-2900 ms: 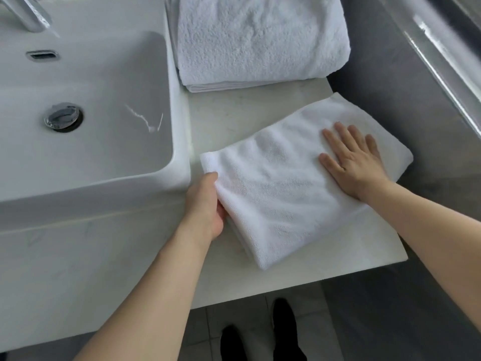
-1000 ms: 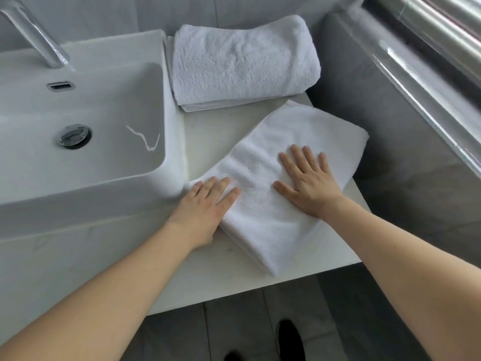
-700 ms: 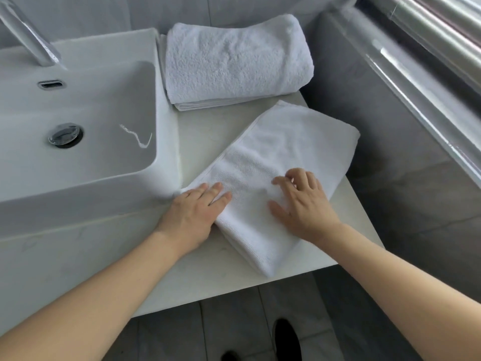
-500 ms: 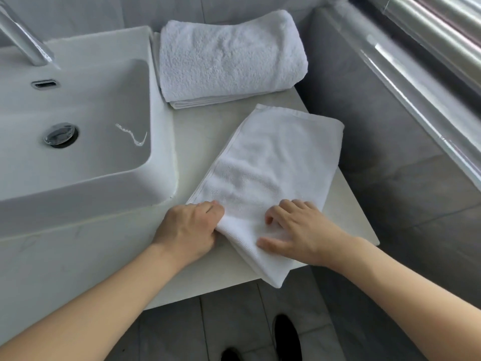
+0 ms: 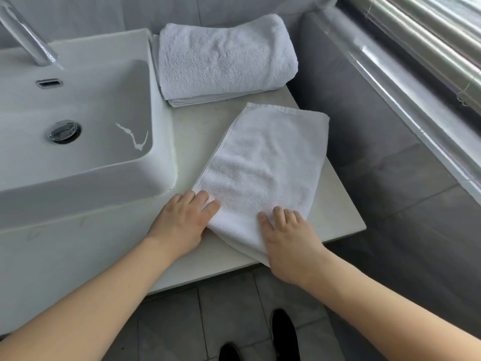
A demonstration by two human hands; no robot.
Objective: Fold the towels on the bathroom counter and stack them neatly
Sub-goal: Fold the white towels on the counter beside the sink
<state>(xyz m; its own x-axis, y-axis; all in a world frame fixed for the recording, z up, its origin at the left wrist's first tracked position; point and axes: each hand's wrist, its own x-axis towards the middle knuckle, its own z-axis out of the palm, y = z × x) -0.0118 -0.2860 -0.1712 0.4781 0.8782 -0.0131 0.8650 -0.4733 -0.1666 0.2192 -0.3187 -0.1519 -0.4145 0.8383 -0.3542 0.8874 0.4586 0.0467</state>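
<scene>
A white towel [image 5: 268, 157], folded into a long strip, lies slanted on the pale counter [image 5: 341, 214] to the right of the sink. My left hand [image 5: 182, 220] grips its near left corner with curled fingers. My right hand [image 5: 289, 238] holds the near right corner, fingers bent over the cloth, and that corner hangs slightly past the counter's front edge. A thicker folded white towel stack [image 5: 223, 56] sits at the back of the counter against the wall, apart from the strip.
A white basin [image 5: 78, 113] with a metal drain [image 5: 63, 131] fills the left side, and a chrome faucet [image 5: 26, 35] stands behind it. A grey tiled wall and metal rails [image 5: 416, 48] run along the right. Grey floor tiles and dark shoes show below.
Both hands slid from flat on the towel's middle back to its near end and curled onto the corners. The towel turned to lie more lengthwise away from me.
</scene>
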